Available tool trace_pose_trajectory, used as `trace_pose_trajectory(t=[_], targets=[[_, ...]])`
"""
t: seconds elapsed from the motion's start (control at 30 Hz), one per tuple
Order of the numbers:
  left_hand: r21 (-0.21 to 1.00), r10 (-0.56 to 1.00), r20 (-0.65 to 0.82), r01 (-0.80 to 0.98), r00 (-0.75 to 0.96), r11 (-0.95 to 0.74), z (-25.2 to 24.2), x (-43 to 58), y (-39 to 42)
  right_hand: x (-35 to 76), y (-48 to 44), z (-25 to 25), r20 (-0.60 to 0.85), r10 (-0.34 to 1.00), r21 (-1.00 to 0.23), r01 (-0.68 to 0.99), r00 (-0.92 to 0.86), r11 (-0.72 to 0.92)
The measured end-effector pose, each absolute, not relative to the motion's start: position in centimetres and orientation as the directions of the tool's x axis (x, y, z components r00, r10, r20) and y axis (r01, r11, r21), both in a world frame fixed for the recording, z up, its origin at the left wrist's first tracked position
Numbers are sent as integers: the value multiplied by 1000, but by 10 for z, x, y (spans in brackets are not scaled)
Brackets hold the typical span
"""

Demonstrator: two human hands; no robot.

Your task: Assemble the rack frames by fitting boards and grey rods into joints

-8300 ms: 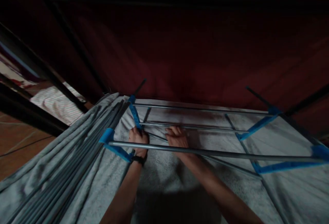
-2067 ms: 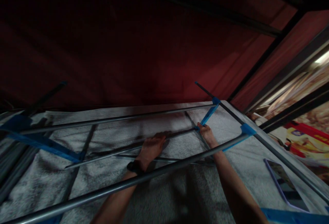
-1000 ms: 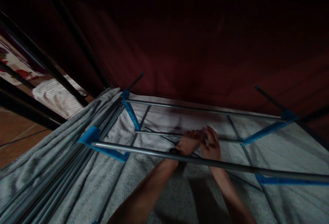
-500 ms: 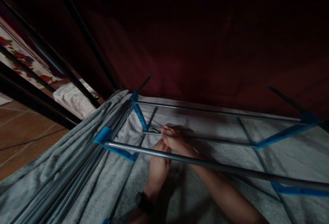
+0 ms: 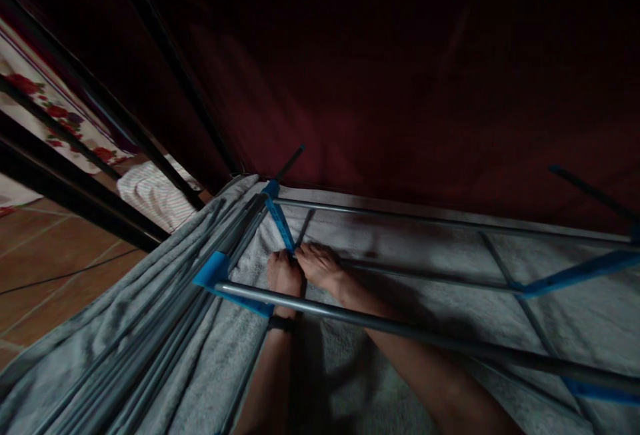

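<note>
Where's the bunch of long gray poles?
In the head view, the bunch of long gray poles lies on the gray blanket at lower left, to the left of the person's left hand.

A long frame [image 5: 425, 335] of round grey metal tubes, joined by angular blue plastic brackets [image 5: 213, 270], rests on a grey fleecy blanket [image 5: 590, 322]. At its far left, a slanted blue plastic strut [image 5: 281, 223] drops from the rear corner, inward and down; lower and between the front and rear tubes runs a thin grey metal rod [image 5: 430, 276] (its left end is hidden), meeting another blue plastic strut [image 5: 575, 276] at the right.
</note>
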State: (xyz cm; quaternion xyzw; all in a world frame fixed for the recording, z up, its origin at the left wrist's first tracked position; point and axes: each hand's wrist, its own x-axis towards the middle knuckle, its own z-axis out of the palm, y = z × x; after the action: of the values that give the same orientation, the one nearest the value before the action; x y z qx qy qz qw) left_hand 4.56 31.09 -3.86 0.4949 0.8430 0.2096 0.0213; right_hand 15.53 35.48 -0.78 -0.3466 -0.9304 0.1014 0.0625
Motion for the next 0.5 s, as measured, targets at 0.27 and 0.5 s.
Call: trace_pose_trajectory(t=[0.27,0.5], targets=[[324,796,157,792,-584,517,-33,50,312,158,359,-12,28,632,-316,593,-775,741],[296,806,129,798,-578,525,-29,47,308,157,369,-10,-21,645,-400,598,-764,695]])
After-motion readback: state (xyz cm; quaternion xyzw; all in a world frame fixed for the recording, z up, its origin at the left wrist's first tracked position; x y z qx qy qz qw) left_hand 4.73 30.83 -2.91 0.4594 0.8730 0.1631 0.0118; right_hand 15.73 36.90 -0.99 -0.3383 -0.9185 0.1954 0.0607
